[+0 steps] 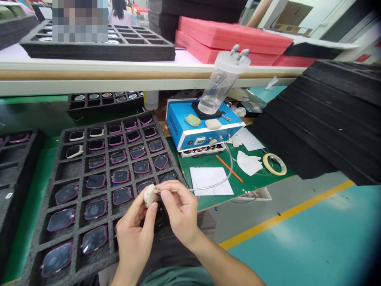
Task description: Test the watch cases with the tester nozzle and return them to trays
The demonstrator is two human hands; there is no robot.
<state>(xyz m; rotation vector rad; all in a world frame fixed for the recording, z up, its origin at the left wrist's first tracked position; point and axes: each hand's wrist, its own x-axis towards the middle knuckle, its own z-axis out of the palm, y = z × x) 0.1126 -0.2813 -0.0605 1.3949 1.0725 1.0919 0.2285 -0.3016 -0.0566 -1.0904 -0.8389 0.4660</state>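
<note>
My left hand [138, 230] pinches a small cream-coloured watch case [150, 196] between thumb and fingers, over the right part of a black foam tray [67, 169]. My right hand [180, 212] has its fingers closed on the end of a thin clear tube [208, 187], whose tip touches the case's right side. From there the tube curves up to the front of a blue machine [181, 125]. Purple-framed watch pieces [97, 209] and a few cream ones fill many of the tray's compartments.
A clear cylinder [218, 85] stands tilted in view on the machine, beside green and cream cases. White paper [208, 176], an orange stick [229, 168], a crumpled tissue [249, 163] and a tape roll [282, 171] lie to the right. Black foam sheets [321, 115] are stacked at the far right.
</note>
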